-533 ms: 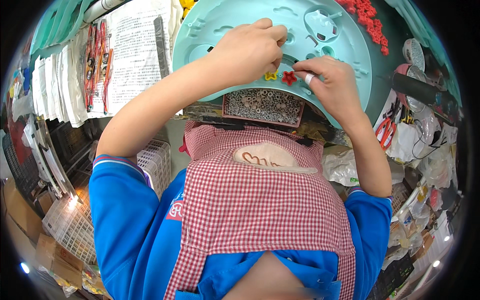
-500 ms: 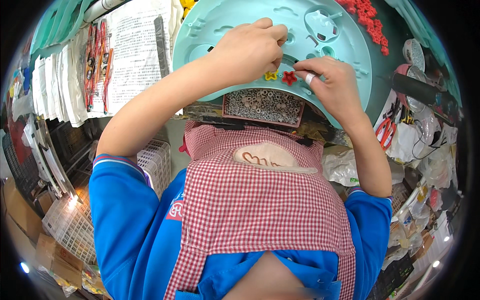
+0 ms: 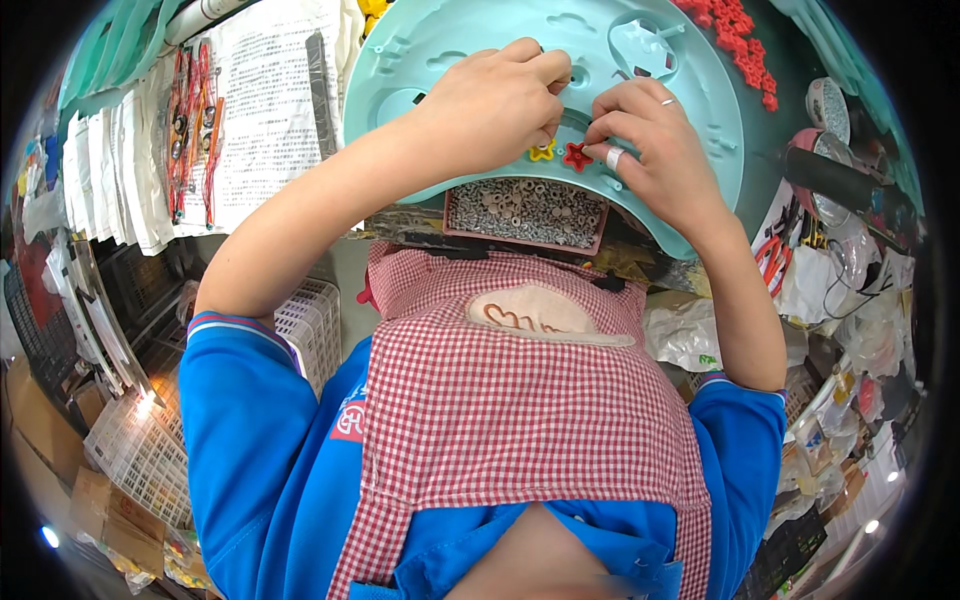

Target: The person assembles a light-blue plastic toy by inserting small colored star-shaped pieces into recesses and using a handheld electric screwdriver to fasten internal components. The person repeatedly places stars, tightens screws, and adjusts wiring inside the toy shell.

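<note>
A large teal plastic shell (image 3: 400, 105) with rounded edges and moulded recesses lies in front of me. My left hand (image 3: 505, 105) rests over its middle with the fingers curled; whatever they hold is hidden. By its fingertips a yellow star-shaped piece (image 3: 542, 151) sits on the shell, partly covered. A red star-shaped piece (image 3: 577, 157) sits just right of that one. My right hand (image 3: 655, 150), with a white band round one finger, has its fingers drawn in beside the red star. I cannot make out anything between its fingertips.
A shallow pink tray (image 3: 447, 213) of small metal screws stands against the shell's near edge. Several red star-shaped pieces (image 3: 735, 45) lie at the far right. Printed sheets (image 3: 265, 120) and bundled red wires (image 3: 190, 130) are on the left. A dark cylindrical tool (image 3: 840, 185) juts in at the right.
My right hand has turned and its fingers have curled in more next to the red star. My left hand has stayed almost in place, and the shell and stars look about the same.
</note>
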Demonstrator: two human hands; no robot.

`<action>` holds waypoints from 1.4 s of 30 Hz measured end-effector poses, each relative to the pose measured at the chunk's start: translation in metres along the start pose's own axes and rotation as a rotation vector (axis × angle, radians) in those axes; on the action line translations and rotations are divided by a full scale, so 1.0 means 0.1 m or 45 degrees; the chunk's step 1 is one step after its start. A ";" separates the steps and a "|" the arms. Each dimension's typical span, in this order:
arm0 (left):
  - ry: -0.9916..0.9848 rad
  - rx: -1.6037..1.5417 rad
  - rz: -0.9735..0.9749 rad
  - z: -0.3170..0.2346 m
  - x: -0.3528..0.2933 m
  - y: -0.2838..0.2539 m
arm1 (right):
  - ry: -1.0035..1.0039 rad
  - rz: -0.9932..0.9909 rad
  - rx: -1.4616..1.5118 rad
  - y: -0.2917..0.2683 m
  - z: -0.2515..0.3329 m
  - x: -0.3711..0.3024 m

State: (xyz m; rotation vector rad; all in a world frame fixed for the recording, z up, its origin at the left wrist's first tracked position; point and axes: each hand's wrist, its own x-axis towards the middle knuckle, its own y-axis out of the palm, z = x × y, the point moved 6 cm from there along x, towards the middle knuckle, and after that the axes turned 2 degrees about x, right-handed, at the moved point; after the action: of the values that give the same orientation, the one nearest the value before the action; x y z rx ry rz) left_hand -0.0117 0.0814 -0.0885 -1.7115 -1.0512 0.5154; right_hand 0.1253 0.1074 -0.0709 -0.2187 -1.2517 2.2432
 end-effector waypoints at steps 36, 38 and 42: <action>-1.642 0.547 -0.580 1.73 -2.69 -1.19 | 0.041 -0.114 -0.065 -0.28 0.09 -0.02; -1.550 -0.437 -1.161 1.65 -2.88 -1.61 | -0.047 -0.489 -0.268 -0.68 0.16 -0.29; -0.803 -0.471 -1.867 0.74 -2.49 -2.66 | -0.076 -1.661 -1.288 -1.49 -0.10 -1.35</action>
State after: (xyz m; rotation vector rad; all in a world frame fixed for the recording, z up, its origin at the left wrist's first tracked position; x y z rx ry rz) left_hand -0.3051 -0.0611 0.0894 -0.6092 -2.5652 -0.1610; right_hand 0.2992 0.1030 0.0304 0.2584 -1.7146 0.4529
